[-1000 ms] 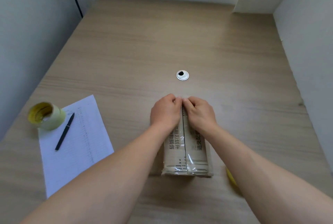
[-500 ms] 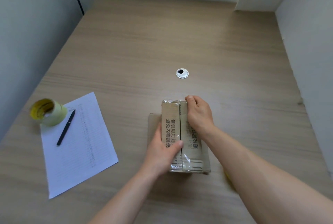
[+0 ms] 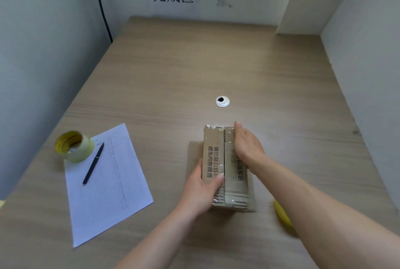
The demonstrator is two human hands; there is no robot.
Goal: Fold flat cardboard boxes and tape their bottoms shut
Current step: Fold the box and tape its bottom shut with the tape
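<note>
- The left hand [image 3: 202, 190] gripped the near left side of the cardboard box [image 3: 225, 167], thumb on top.
- The right hand [image 3: 247, 145] lay flat along its taped seam.
- Standing mid-tabletop [image 3: 194, 63], it looked light, stiff, tape-slick; best held by the sides.

Matt brown cardboard box [image 3: 213, 160], glossy clear tape [image 3: 224, 160], wood-grain table [image 3: 194, 63]

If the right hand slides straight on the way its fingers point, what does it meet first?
Probably nothing close: the right hand lies flat on the box, fingers pointing away. Bare table lies ahead; the grommet sits slightly left of that line.
</note>
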